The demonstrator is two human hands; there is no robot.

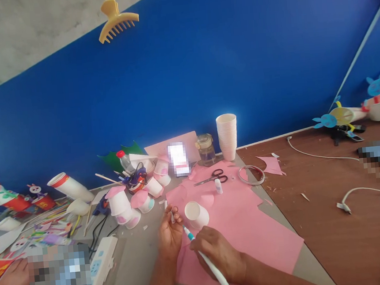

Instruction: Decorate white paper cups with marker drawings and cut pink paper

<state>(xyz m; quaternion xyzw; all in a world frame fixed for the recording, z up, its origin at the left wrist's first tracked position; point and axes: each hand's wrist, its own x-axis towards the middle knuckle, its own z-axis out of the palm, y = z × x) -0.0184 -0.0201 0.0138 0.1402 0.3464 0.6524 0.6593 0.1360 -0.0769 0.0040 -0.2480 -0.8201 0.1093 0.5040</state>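
My right hand (219,253) grips a white pen (209,263) with a teal collar, its tip pointing up and left toward my other hand. My left hand (170,233) is palm up with curled fingers, pinching a small white piece (172,216) too small to name. Just beyond both hands, a white paper cup (199,217) stands tilted on pink paper (237,231), its opening facing me. Farther back on the paper lie scissors (213,178) with dark handles and a small white bottle (218,186).
A tall stack of paper cups (227,137) and a glass jar (205,149) stand by the blue wall. Decorated cups (118,204) are at left, near a power strip (102,265). Another person's hand (14,280) is at far left. A tape ring (252,175) lies right.
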